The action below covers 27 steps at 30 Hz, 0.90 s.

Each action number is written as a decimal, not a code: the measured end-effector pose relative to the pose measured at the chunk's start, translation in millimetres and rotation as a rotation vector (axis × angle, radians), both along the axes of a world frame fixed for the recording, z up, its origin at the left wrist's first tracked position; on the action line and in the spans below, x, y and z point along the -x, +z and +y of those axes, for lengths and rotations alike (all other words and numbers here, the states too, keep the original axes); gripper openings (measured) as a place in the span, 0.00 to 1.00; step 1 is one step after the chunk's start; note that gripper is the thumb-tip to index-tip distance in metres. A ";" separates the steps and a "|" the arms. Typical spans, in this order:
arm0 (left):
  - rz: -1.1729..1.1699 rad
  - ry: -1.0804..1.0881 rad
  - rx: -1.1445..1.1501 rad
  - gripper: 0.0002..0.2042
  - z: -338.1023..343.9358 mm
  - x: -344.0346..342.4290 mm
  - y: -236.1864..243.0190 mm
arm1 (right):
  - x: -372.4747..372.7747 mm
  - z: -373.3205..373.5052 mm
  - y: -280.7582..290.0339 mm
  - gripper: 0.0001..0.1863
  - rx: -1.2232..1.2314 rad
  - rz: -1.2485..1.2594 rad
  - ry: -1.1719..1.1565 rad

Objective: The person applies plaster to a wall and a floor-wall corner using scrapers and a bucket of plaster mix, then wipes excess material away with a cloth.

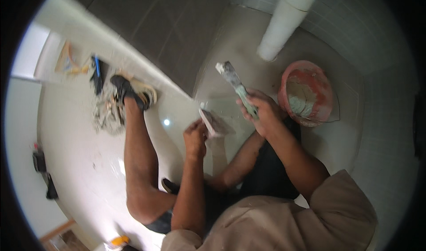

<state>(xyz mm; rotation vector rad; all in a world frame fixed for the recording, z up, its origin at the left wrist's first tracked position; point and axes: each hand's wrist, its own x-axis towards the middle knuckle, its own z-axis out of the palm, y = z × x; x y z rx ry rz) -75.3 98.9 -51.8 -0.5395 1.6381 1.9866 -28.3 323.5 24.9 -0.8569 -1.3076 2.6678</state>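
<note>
My right hand (262, 112) grips a putty knife (242, 91) by its greenish handle, blade up and tilted to the left. White paste clings to the blade's tip. In my left hand (195, 138), fingers closed, is a flat, pale pinkish plate-like tool (209, 123) held on edge; its exact kind I cannot make out. A small white dab shows by its upper end. To the right of my right hand stands a red bucket (326, 89), tipped toward me, with pale greenish paste (300, 106) inside and smeared walls.
A white pipe (286, 22) rises from the floor behind the bucket. A dark tiled panel (155, 27) with a pale edge runs diagonally ahead. Crumpled cloth or paper (108, 113) and a dark tool with a blue strip (97, 73) lie left, near my shod foot (128, 91).
</note>
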 end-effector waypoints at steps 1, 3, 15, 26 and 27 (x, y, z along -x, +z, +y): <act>-0.033 -0.018 0.021 0.20 0.8 -3.8 -6.8 | 28.1 6.6 -12.1 0.18 -0.038 0.034 -0.080; -0.002 -0.106 -0.052 0.20 0.1 -10.1 -30.6 | 87.3 23.8 -39.7 0.15 0.010 0.115 -0.261; -0.006 -0.211 0.007 0.13 -6.8 -14.4 -56.5 | 387.4 136.7 -171.7 0.19 -1.104 -0.017 -0.712; -0.016 -0.171 0.040 0.11 -1.0 -11.3 -60.4 | 442.0 146.6 -176.9 0.26 -1.347 -0.229 -0.644; -0.044 -0.161 0.027 0.11 -1.2 -10.5 -57.6 | 441.8 144.4 -176.5 0.26 -1.346 -0.228 -0.640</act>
